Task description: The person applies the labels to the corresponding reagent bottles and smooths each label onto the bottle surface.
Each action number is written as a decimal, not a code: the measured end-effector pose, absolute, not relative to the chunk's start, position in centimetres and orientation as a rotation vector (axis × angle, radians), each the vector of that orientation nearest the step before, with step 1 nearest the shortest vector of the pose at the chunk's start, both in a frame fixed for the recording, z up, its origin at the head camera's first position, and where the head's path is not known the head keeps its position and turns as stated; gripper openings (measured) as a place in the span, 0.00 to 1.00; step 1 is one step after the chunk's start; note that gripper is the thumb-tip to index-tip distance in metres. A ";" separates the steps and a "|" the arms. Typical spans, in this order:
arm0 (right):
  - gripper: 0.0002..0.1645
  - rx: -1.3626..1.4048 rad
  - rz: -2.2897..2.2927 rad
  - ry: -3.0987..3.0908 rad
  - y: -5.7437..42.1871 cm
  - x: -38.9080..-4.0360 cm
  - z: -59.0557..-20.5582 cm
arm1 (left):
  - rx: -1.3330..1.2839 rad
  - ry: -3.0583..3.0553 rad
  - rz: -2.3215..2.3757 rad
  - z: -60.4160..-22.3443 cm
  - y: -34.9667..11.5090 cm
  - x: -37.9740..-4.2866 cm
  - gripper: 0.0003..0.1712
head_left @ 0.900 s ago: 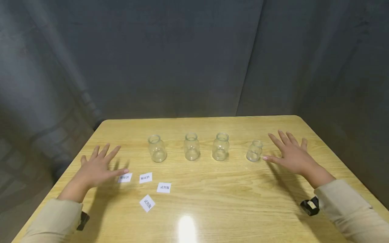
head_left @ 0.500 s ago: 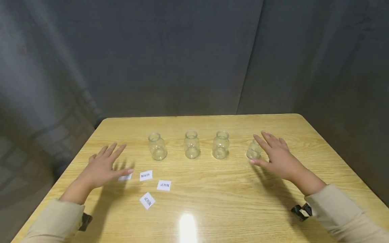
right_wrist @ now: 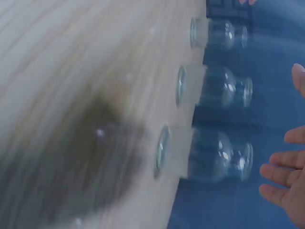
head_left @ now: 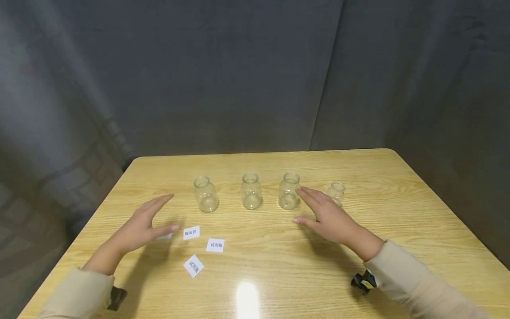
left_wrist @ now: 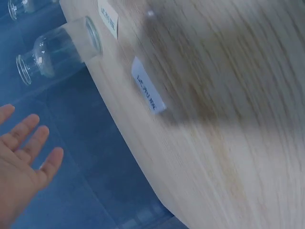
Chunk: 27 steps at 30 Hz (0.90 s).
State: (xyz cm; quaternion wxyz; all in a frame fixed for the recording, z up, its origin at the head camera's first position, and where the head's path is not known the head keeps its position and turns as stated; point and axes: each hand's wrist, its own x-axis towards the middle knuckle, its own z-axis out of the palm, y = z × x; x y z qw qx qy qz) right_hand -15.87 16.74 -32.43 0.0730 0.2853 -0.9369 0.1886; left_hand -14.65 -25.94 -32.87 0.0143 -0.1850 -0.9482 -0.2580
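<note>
My left hand (head_left: 137, 228) hovers above the table's left side, fingers extended and thumb apart, holding nothing. Beneath its thumb lies a small white paper label (head_left: 165, 237), partly covered. Beside it are more printed labels, one upside down (head_left: 191, 233), one upright (head_left: 215, 245) and one turned askew (head_left: 193, 266). Glass jars stand in a row: a left jar (head_left: 206, 198), a middle jar (head_left: 251, 195) and a third jar (head_left: 287, 196). A smaller jar (head_left: 337, 190) is partly hidden behind my right hand (head_left: 332, 217). That hand is empty, its fingertips overlapping the third jar's edge in the head view; contact cannot be told.
The wooden table (head_left: 271, 274) has rounded far corners, and a grey curtain (head_left: 223, 79) hangs behind it. A small black device (head_left: 363, 282) sits under the right cuff, another black device (head_left: 117, 298) under the left.
My right hand has swept left, from beside the small jar to near the third jar. My left hand has shifted slightly right, its fingers closer together. Jars and labels stay put.
</note>
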 end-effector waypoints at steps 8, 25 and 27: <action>0.41 0.964 0.729 -2.789 13.3 -16.4 -33.8 | -0.651 -2.927 -0.965 -33.3 -25.2 -14.7 0.43; 0.38 1.090 0.975 -2.945 7.3 -16.9 -35.5 | -0.842 -2.887 -1.060 -34.8 -23.3 -14.4 0.35; 0.38 1.107 0.999 -2.959 6.8 -17.0 -35.7 | -0.856 -2.891 -1.080 -35.0 -23.1 -14.4 0.35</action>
